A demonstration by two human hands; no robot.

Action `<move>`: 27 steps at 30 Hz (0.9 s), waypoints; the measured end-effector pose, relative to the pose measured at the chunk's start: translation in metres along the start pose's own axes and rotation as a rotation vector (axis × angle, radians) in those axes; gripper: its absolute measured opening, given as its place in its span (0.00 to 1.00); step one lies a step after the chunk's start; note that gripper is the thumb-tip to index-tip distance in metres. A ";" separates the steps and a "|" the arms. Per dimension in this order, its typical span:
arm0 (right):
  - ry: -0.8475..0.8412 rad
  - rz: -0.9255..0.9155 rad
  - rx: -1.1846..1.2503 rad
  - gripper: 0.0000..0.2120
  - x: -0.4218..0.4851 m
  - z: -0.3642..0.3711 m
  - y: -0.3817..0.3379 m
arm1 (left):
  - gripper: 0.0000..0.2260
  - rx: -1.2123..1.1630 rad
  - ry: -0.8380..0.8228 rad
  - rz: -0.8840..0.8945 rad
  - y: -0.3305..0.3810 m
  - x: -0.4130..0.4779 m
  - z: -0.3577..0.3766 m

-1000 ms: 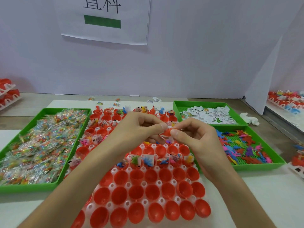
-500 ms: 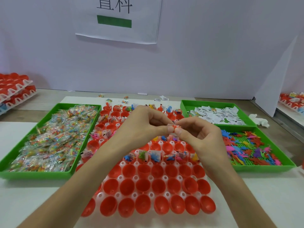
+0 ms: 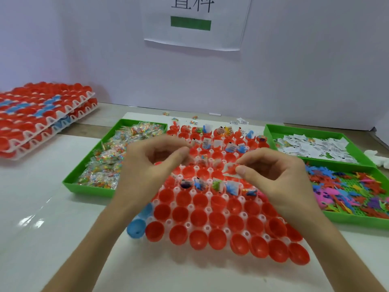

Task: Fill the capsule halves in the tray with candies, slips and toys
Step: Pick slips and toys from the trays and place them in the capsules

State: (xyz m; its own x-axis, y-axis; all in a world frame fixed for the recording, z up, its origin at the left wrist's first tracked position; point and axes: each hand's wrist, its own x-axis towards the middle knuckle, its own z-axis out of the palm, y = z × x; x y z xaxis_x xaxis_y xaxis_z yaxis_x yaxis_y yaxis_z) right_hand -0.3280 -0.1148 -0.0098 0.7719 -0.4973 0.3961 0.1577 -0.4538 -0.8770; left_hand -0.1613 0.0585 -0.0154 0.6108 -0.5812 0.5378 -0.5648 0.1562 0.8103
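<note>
The right hand pinches a white slip, with something red against it, likely a toy, above the middle rows of the tray on the bench. The left hand hovers just beside with fingers curled; blur hides whether it holds anything. Best to lower the slip straight into one empty half, tucked below the rim, and release only once it is inside. Work along the row so none is skipped, and avoid brushing the filled halves nearby.
</note>
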 end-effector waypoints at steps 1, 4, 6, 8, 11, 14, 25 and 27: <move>-0.030 -0.006 -0.028 0.05 0.002 0.002 -0.003 | 0.06 0.093 0.109 0.022 -0.005 -0.004 -0.013; -0.157 -0.059 -0.194 0.07 0.010 0.019 -0.012 | 0.09 0.354 0.282 0.023 -0.020 -0.020 -0.041; -0.219 -0.111 -0.316 0.06 0.017 0.038 -0.017 | 0.10 0.467 0.285 0.014 -0.027 -0.031 -0.049; -0.270 -0.138 -0.369 0.05 0.023 0.058 -0.021 | 0.05 0.520 0.243 0.039 -0.031 -0.041 -0.054; -0.350 -0.161 -0.437 0.05 0.031 0.083 -0.024 | 0.03 0.651 0.117 0.035 -0.033 -0.049 -0.056; -0.406 -0.192 -0.487 0.05 0.037 0.096 -0.027 | 0.03 0.760 0.030 0.003 -0.033 -0.052 -0.056; -0.612 -0.211 -0.567 0.02 0.027 0.125 -0.029 | 0.07 0.679 0.169 -0.047 -0.030 -0.051 -0.056; -0.638 -0.211 -0.615 0.03 0.028 0.132 -0.029 | 0.06 0.673 0.180 -0.036 -0.029 -0.051 -0.055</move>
State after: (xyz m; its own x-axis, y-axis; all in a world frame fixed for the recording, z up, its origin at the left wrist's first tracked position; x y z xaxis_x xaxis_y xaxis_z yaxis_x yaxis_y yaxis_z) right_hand -0.2301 -0.0182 -0.0094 0.9874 0.0620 0.1458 0.1198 -0.8944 -0.4310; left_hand -0.1452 0.1274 -0.0537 0.6854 -0.4265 0.5902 -0.7279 -0.4232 0.5395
